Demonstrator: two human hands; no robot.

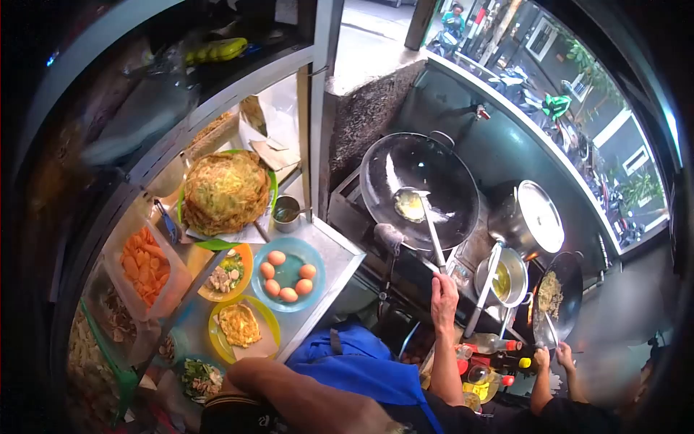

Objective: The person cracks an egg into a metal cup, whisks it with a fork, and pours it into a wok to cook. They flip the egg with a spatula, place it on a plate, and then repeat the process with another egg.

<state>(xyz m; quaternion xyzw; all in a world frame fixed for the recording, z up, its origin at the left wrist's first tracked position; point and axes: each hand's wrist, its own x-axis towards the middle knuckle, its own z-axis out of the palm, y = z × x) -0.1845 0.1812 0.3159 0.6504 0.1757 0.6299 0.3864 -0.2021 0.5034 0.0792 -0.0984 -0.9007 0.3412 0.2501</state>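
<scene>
My right hand (444,298) is closed round the handle of a long metal ladle (432,231). The ladle's bowl rests inside a large black wok (452,163), with a yellow, egg-like mixture (409,205) in it. My left forearm (311,396) crosses the bottom of the view, and its hand cannot be seen. Left of the wok, a blue plate (289,251) carries several brown eggs (288,294). A fried egg (239,324) lies on a yellow-green plate (215,334).
At the right, a co-worker's hands (553,356) hold a second wok (573,293) and a spatula over food. Between the woks stand a lidded pot (515,224) and a small pot (515,271). Sauce bottles (491,344) are near my right forearm. A glass case frame (309,137) borders the left counter.
</scene>
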